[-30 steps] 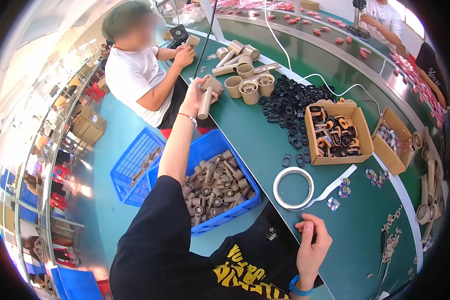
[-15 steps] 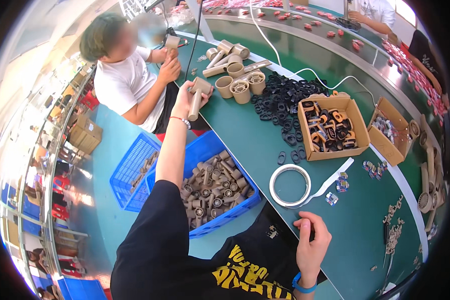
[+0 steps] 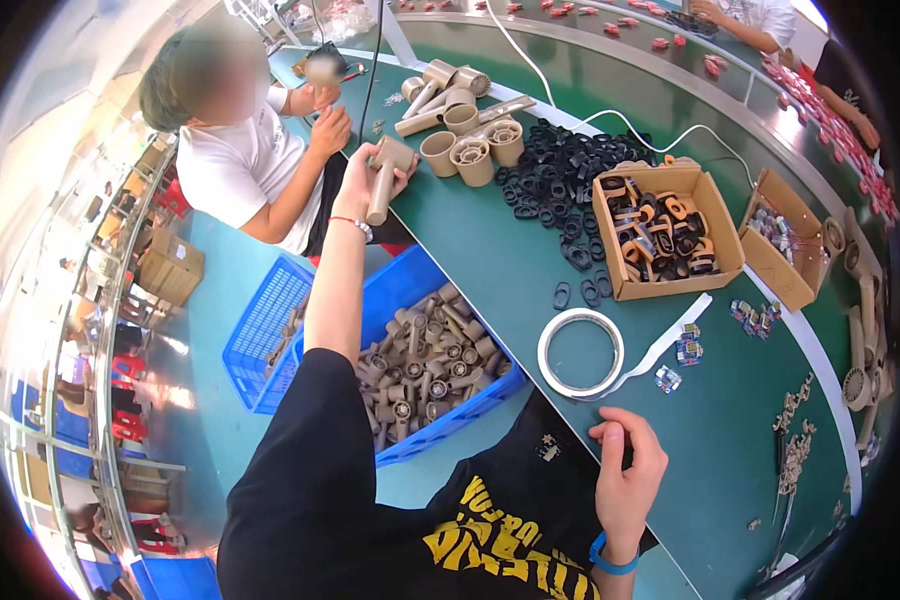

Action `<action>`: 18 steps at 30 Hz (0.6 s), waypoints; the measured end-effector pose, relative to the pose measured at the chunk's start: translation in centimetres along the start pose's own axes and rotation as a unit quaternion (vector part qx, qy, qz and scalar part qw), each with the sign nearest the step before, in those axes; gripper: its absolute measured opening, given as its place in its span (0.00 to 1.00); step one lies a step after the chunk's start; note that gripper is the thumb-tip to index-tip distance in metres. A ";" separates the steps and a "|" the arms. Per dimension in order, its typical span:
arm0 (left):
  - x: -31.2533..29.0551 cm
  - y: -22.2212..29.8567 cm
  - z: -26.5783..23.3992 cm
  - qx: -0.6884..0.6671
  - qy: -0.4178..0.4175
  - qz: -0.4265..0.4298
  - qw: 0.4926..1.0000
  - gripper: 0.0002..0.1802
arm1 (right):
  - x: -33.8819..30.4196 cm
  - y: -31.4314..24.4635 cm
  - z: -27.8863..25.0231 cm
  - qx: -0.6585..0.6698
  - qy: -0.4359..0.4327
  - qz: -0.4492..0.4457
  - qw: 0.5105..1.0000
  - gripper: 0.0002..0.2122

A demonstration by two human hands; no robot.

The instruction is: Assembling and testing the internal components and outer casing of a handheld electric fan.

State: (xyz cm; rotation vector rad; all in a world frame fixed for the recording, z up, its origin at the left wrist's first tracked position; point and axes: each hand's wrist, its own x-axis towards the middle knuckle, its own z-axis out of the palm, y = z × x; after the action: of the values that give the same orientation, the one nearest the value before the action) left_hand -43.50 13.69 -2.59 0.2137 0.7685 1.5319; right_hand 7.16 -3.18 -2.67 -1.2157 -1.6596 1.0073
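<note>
At the table's left edge, my left hand (image 3: 355,186) is closed around a beige hair-dryer housing (image 3: 381,190), a short barrel with its handle pointing down. My right hand (image 3: 630,475) rests near the front edge of the table, fingers curled in and thumb against them, with nothing visible in it. Just beyond it lies a roll of white tape (image 3: 544,362) with a loose strip pulled out. More beige housings (image 3: 472,160) are piled on the table ahead of my left hand. A blue crate (image 3: 450,432) filled with similar beige housings stands below my left forearm.
Black oval rings (image 3: 570,185) lie heaped beside a cardboard box (image 3: 655,288) of black and orange parts. Small circuit boards (image 3: 688,350) and metal pieces (image 3: 796,455) lie to the right. A co-worker (image 3: 235,180) sits at the far left, holding a part. A white cable (image 3: 660,145) crosses the back.
The view has shifted slightly. My left hand still holds the housing, now turned a little with its handle more upright. My right hand stays by the table edge.
</note>
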 end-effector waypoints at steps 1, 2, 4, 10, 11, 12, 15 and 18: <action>0.1 0.2 0.0 0.005 0.006 -0.002 1.000 0.27 | 0.1 0.0 0.0 -0.004 -0.003 -0.008 1.000 0.06; -0.1 0.2 0.2 0.001 0.009 -0.005 1.000 0.27 | 0.0 0.0 0.0 -0.005 -0.003 -0.007 1.000 0.06; -0.1 0.1 0.4 -0.003 0.012 -0.008 1.000 0.27 | 0.0 -0.2 -0.1 0.001 -0.003 0.005 1.000 0.06; 0.0 0.1 0.1 -0.006 0.000 -0.003 1.000 0.27 | 0.0 -0.3 -0.1 0.003 -0.004 0.004 1.000 0.06; 0.1 0.1 0.1 0.003 0.000 -0.001 1.000 0.27 | 0.0 -0.2 -0.1 0.004 -0.004 0.001 1.000 0.06; 0.1 0.1 0.2 0.011 0.000 0.001 1.000 0.27 | -0.1 -0.1 -0.1 0.001 -0.003 -0.005 1.000 0.06; 0.1 -0.2 0.6 0.013 0.015 0.003 1.000 0.27 | -0.2 0.0 -0.1 0.005 -0.003 -0.009 1.000 0.06; 0.2 -0.4 0.6 0.015 0.016 0.009 1.000 0.25 | -0.3 0.0 -0.2 0.004 -0.003 -0.012 1.000 0.06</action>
State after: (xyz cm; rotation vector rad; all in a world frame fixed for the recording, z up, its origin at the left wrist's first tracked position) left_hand -42.87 14.02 -2.42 0.2190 0.8184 1.5440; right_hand 7.42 -3.39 -2.66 -1.1867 -1.6694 1.0018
